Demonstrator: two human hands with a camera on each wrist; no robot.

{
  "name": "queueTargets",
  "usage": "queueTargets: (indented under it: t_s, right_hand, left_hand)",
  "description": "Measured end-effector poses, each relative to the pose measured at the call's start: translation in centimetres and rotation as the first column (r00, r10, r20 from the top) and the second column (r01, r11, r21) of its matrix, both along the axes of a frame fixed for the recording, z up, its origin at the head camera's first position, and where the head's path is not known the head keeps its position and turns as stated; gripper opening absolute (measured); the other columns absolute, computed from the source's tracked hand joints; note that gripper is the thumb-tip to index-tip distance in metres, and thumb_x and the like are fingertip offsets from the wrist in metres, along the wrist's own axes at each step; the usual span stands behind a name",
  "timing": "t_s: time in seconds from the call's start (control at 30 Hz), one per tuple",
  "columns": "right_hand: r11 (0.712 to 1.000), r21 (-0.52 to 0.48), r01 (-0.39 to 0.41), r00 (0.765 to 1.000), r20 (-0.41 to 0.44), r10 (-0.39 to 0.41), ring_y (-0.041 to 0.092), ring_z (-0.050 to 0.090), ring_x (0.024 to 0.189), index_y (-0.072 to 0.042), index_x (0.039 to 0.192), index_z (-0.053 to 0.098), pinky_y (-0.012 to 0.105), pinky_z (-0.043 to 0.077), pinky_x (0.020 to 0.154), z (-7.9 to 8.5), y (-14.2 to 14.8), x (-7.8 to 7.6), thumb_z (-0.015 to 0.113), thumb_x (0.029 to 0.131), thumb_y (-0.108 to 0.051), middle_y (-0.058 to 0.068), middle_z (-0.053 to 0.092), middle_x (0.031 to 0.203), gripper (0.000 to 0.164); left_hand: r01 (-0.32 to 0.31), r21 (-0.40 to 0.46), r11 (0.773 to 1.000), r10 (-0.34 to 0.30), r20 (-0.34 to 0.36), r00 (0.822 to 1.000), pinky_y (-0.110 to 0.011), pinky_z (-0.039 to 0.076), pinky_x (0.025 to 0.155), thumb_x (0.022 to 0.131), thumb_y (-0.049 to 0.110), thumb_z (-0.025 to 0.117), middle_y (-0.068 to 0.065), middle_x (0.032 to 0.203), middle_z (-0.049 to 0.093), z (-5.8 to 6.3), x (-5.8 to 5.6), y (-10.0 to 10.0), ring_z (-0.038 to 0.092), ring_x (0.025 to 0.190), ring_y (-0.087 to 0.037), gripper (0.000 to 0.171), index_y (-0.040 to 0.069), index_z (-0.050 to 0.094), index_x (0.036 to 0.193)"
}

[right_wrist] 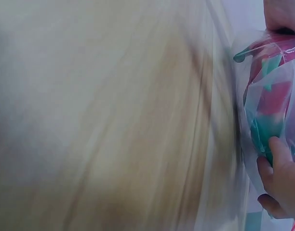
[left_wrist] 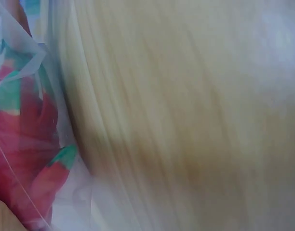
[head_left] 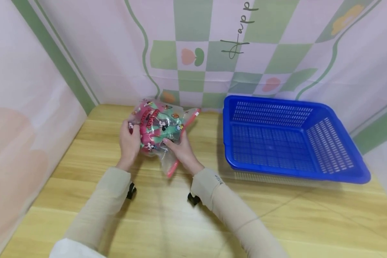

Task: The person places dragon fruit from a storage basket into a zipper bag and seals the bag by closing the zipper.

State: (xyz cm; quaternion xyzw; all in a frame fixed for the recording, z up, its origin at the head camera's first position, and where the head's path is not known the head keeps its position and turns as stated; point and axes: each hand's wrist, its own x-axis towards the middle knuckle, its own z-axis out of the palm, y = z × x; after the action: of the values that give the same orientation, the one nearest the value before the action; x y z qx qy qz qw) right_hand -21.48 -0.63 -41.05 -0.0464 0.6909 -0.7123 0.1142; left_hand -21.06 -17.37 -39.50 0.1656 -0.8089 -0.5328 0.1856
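Observation:
A clear zip bag printed with cartoon figures is held just above the wooden table, left of centre. Red-pink and green contents show through it; their kind is unclear. Along its right side runs a red zip edge. My left hand grips the bag's left side. The right hand pinches it near the zip edge, thumb on the front. In the right wrist view, fingers of the right hand curl at the plastic. The left wrist view catches only part of the bag.
A blue plastic basket with slotted walls stands on the table to the right of the hands. Behind the table hangs a pink and green checked curtain, and another patterned cloth hangs at the left.

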Motion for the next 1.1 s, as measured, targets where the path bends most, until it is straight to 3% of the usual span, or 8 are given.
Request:
queueTargets:
  t_s: [0.23,0.47,0.77,1.0,1.1]
  right_hand:
    - [1.0,-0.019,-0.007,1.0,-0.004,0.007,0.027,0.031,0.144,-0.015,0.15,0.021,0.039,0.024,0.12,0.1,-0.9,-0.2,0.062,0.089,-0.008,0.01,0.032,0.155,0.074]
    - [1.0,0.007,-0.018,0.999,0.038,0.018,0.026,0.029,0.145,-0.019,0.151,0.019,0.04,0.022,0.121,0.1,-1.0,-0.3,0.061,0.09,-0.01,0.008,0.029,0.157,0.075]
    - [0.999,-0.005,-0.033,0.996,0.08,0.033,0.027,0.024,0.147,-0.025,0.153,0.015,0.042,0.017,0.122,-0.3,-0.6,-0.6,0.063,0.09,-0.015,0.007,0.026,0.158,0.08]
    - [0.999,0.019,-0.033,0.995,0.098,0.031,0.025,0.022,0.147,-0.021,0.153,0.017,0.042,0.013,0.123,-0.1,-0.2,-0.9,0.064,0.089,-0.018,0.007,0.027,0.158,0.079]
    - [0.998,0.053,-0.027,0.996,0.088,0.022,0.026,0.023,0.147,-0.018,0.152,0.019,0.042,0.014,0.123,-0.1,0.0,-0.9,0.065,0.088,-0.019,0.009,0.028,0.157,0.079]
  left_hand:
    - [-0.046,-0.013,0.999,0.046,-0.007,0.999,-0.044,0.047,0.097,0.093,0.016,0.042,-0.02,0.125,0.057,0.1,0.1,-0.7,0.054,0.109,-0.031,0.042,0.001,0.049,0.132]
    - [-0.04,-0.055,0.998,0.039,-0.02,0.999,-0.044,0.045,0.104,0.093,0.016,0.042,-0.021,0.13,0.055,-0.2,0.2,-1.0,0.053,0.118,-0.033,0.045,0.0,0.047,0.135]
    - [-0.027,-0.096,0.995,0.026,-0.01,1.0,-0.046,0.043,0.104,0.091,0.016,0.043,-0.023,0.129,0.055,-0.4,-0.1,-1.1,0.053,0.117,-0.036,0.046,-0.002,0.047,0.133]
    - [-0.002,-0.07,0.998,0.006,0.057,0.998,-0.038,0.048,0.087,0.094,0.017,0.043,-0.021,0.124,0.056,0.3,-0.2,-0.7,0.053,0.102,-0.03,0.046,-0.001,0.044,0.136]
    - [-0.001,-0.071,0.997,0.006,0.074,0.997,-0.038,0.049,0.087,0.094,0.018,0.043,-0.021,0.123,0.057,0.5,-0.2,-0.7,0.054,0.102,-0.03,0.046,-0.002,0.044,0.136]
